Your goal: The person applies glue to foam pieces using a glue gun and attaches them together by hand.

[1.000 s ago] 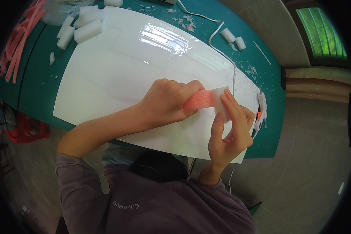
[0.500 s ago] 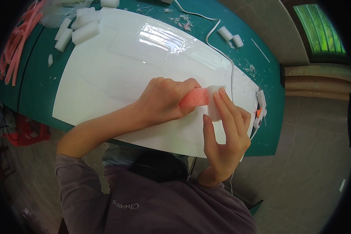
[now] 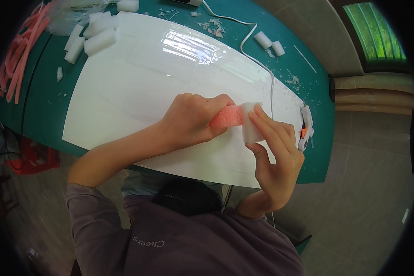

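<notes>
Above the glossy white sheet [image 3: 138, 92] on the green table [image 3: 46, 110], the pink foam cylinder [image 3: 227, 117] sits inside the curled fingers of the left hand [image 3: 191, 120], only its right end showing. Its long axis runs left to right, meeting a white foam block [image 3: 251, 123]. The right hand [image 3: 276, 154], wrist bent upward, pinches that block between its extended fingers and thumb.

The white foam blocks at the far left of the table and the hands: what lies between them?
In the head view, only the glossy white sheet lies between the foam blocks and the left hand; that stretch is bare.
</notes>
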Demonstrator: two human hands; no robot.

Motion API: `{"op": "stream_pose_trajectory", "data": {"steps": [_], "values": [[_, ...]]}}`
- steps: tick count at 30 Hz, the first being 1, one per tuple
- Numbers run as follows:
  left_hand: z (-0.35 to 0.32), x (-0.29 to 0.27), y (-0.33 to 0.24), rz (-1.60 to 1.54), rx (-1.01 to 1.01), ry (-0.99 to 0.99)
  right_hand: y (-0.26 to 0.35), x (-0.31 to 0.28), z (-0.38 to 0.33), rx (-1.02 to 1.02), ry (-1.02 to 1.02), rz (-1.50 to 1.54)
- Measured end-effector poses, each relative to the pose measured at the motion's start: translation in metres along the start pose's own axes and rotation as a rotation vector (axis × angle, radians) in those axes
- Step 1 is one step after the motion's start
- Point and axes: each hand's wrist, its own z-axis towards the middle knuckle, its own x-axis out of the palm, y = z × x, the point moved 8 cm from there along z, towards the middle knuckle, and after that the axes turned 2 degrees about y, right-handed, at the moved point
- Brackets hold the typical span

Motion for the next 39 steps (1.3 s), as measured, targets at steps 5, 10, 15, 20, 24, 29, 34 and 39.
{"op": "stream_pose_trajectory", "data": {"steps": [5, 10, 15, 20, 24, 29, 34, 39], "values": [[0.003, -0.003, 0.001, -0.006, -0.009, -0.016, -0.004, 0.002, 0.005, -0.008, -0.012, 0.015], [0.003, -0.005, 0.000, -0.022, -0.004, -0.035, -0.007, 0.001, 0.004, -0.018, -0.047, 0.069], [0.001, -0.002, 0.000, 0.010, 0.002, -0.009, -0.001, -0.002, 0.004, -0.042, -0.015, 0.031], [0.001, -0.003, -0.003, 0.026, 0.014, -0.013, 0.003, -0.004, 0.002, -0.028, 0.019, 0.022], [0.002, -0.004, -0.003, 0.027, 0.013, -0.005, -0.006, -0.003, 0.004, 0.044, 0.060, 0.182], [0.003, -0.005, -0.006, 0.016, 0.031, -0.005, -0.018, -0.006, 0.008, 0.030, 0.043, 0.340], [0.003, -0.005, -0.006, 0.019, 0.029, -0.013, -0.024, -0.004, 0.009, 0.092, 0.045, 0.381], [0.005, -0.006, -0.003, -0.008, 0.021, 0.009, -0.023, -0.003, 0.007, 0.101, 0.044, 0.353]]}}
